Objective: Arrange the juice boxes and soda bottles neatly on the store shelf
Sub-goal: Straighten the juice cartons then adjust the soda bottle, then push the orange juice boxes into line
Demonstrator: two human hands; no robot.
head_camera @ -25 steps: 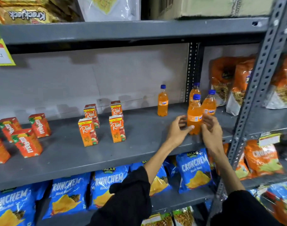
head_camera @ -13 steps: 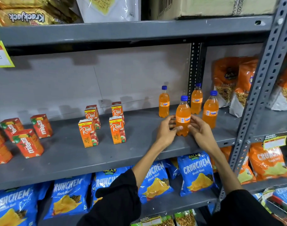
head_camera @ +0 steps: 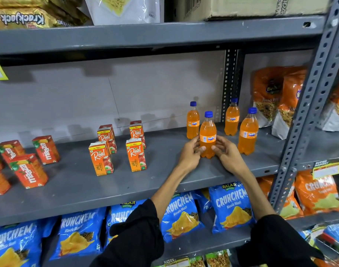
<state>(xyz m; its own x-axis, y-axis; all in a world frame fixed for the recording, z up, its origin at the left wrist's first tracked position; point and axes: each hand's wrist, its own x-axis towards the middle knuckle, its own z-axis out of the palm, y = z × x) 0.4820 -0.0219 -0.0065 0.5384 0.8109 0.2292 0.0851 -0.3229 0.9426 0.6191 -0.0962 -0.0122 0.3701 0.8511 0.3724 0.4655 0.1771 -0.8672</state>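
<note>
An orange Fanta bottle with a blue cap stands on the grey middle shelf. My left hand cups its left side and my right hand cups its right side. Three more Fanta bottles stand around it: one behind to the left, one at the back right, one to the right near the front. Several orange Real juice boxes stand in two short rows at mid-shelf. Red Maaza juice boxes are grouped at the far left.
A perforated grey upright stands at the right of the shelf. Orange snack bags fill the neighbouring bay. Blue Crunchem chip bags line the shelf below. Krackjack packs and a cardboard box sit on the shelf above.
Both hands have carried the held Fanta bottle leftward, from beside the right upright to a spot in front of the left rear bottle. It now stands on the shelf.
</note>
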